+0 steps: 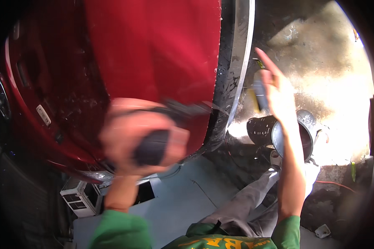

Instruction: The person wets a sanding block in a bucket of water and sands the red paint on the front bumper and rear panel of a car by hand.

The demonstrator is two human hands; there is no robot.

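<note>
My left hand [141,135], smeared by motion, is closed round a black object [150,147] over the red car panel [162,50]. A blurred dark, narrow shape [187,108] extends rightward from beside it; I cannot make out what it is. My right hand [278,91] is to the right of the car, index finger stretched out, the other fingers closed on a dark grey tool [259,93] with yellow and green parts. Below that hand a metal bucket [305,137] stands near my feet, partly hidden by my forearm.
A silver trim strip [241,70] runs along the panel's right side. A white boxy frame [83,199] sits on the grey surface [203,178] below the car. Sunlit concrete [328,83] spreads to the right, with an orange cord [332,183] near my legs.
</note>
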